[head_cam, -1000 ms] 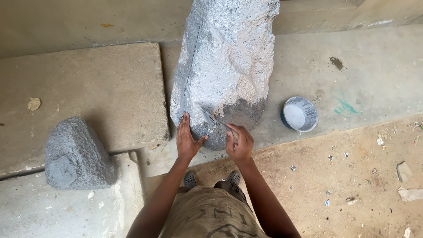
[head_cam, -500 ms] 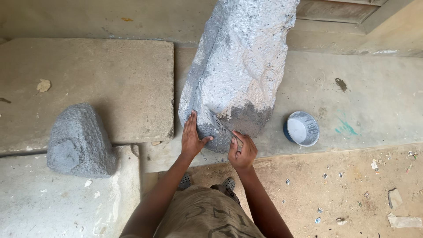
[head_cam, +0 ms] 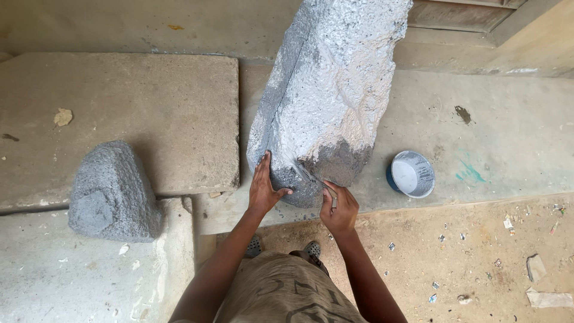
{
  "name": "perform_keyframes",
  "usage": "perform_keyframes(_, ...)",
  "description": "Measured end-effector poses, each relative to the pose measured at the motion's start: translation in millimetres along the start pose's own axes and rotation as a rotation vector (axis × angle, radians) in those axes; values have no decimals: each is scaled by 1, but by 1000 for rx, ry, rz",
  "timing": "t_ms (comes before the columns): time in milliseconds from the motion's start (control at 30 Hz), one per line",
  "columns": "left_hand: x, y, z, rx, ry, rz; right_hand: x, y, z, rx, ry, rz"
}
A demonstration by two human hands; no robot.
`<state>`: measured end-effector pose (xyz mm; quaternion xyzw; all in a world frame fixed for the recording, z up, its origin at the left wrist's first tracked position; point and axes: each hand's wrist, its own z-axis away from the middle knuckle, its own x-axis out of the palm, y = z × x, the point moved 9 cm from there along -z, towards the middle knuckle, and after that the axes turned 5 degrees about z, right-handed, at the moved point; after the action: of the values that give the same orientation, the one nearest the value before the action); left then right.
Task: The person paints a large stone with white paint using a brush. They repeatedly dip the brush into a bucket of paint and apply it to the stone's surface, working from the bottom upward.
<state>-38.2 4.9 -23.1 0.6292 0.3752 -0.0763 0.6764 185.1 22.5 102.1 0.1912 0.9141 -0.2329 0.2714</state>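
Top of the silver-painted stone (head_cam: 335, 90) beyond the upper edge, tool in the right hand (head_cam: 338, 209) mostly hidden.

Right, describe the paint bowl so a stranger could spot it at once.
Start at the tall silver-painted stone in the middle of the concrete floor. Just right of its base, apart from it, sits a small round bowl. It is the only container there, blue outside and coated pale grey inside.

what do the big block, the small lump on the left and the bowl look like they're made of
Big block: seemingly rough stone, pitted, coated in silvery-grey paint; the lower end near the brush is darker and bare. Small lump: likely similar stone, matte grey, grainy. Bowl: probably plastic, blue outside, smeared with pale paint inside.
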Motion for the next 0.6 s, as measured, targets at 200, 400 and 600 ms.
perform_keyframes(200,2,-2,-1,21,14,-5,-1,-2,0,-31,1,-21)
perform_keyframes(400,5,-5,-3,25,10,-14,12,-3,-7,-37,13,-1)
perform_keyframes(600,8,-11,-3,-93,-52,-18,10,0,-10,9,73,-50)
